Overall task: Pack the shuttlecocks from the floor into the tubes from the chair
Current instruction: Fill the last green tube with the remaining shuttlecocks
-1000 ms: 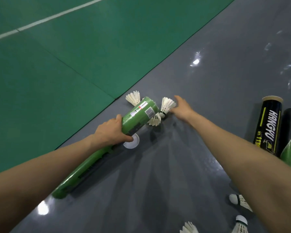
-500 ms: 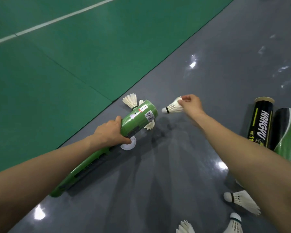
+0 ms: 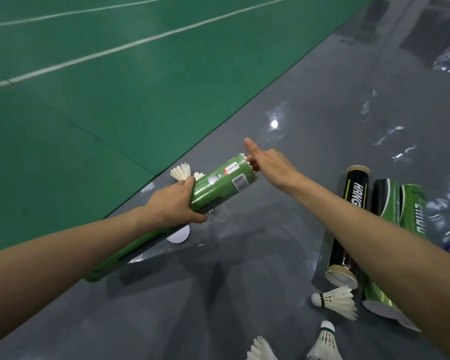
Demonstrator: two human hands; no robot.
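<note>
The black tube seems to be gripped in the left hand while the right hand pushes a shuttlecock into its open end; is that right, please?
Not quite: the head view shows the left hand gripping the green tube, while the black tube lies on the floor. The right hand does push a shuttlecock into the held tube's open end.

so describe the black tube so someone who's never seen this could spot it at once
On the grey floor right of the green court, tubes lie side by side. The black tube is the leftmost. It alone is black with white lettering; those beside it show green patterning.
</note>
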